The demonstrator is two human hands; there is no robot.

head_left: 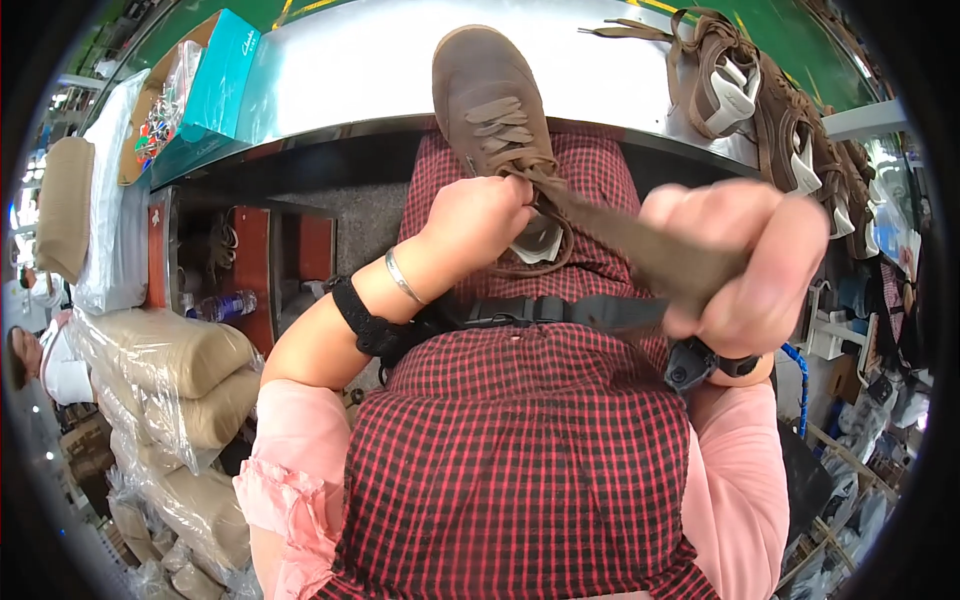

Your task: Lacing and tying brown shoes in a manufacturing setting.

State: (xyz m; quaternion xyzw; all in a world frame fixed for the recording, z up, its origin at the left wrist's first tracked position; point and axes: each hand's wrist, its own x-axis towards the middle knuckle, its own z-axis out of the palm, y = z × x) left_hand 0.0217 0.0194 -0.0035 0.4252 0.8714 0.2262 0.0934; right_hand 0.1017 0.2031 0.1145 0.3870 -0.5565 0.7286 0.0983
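A brown suede shoe [485, 85] rests with its toe on the grey table [340, 60] and its heel toward my lap. My left hand [478, 218] is closed on the shoe's lacing at the tongue, just below the laced rows. My right hand [745, 265] is raised close to the camera and grips the flat brown shoelace [640, 245], which runs taut from the shoe to my fist. Both wrists wear black straps; the left also has a thin metal bangle.
Several more brown shoes [770, 100] with white inserts lie at the table's right end. A teal cardboard box [215, 80] stands at the left end. Plastic-wrapped tan rolls [175, 370] are stacked at my left, a water bottle [215, 305] on a shelf under the table.
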